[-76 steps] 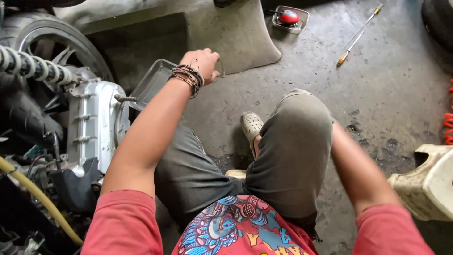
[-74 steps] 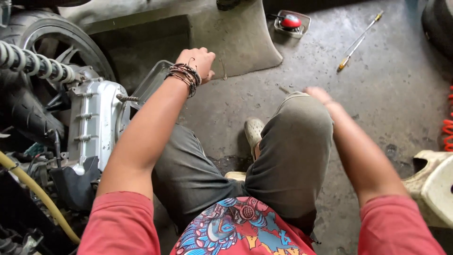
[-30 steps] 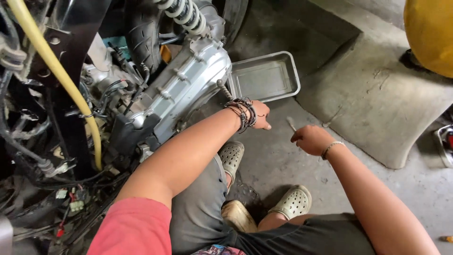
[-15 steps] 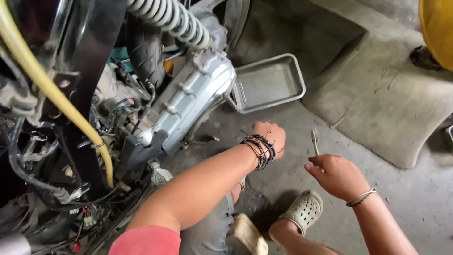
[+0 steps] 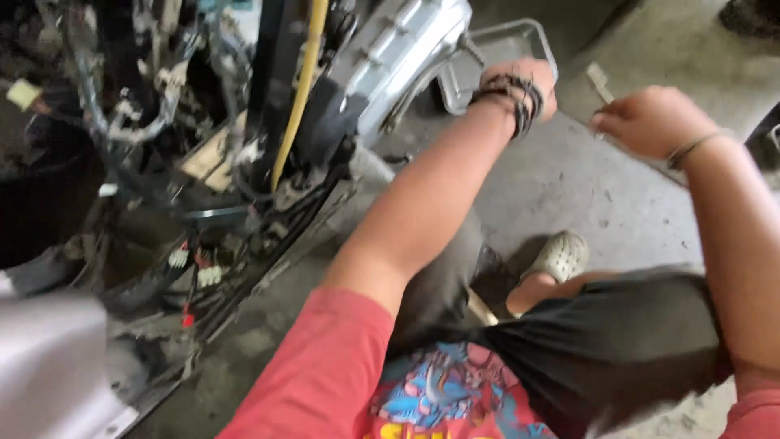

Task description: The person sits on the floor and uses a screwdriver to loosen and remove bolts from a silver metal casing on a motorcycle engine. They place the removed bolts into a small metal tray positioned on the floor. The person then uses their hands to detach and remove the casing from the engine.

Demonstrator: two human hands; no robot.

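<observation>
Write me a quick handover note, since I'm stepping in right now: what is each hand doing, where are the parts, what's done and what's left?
Left hand: stretched out by the silver engine cover, next to the metal tray; the blur hides whether it grips anything.
Right hand: closed on a thin metal tool, raised above the concrete floor.
Done: tool is in hand, tray sits beside the engine.
Left: the cover looks still mounted; no loose parts are visible.
</observation>
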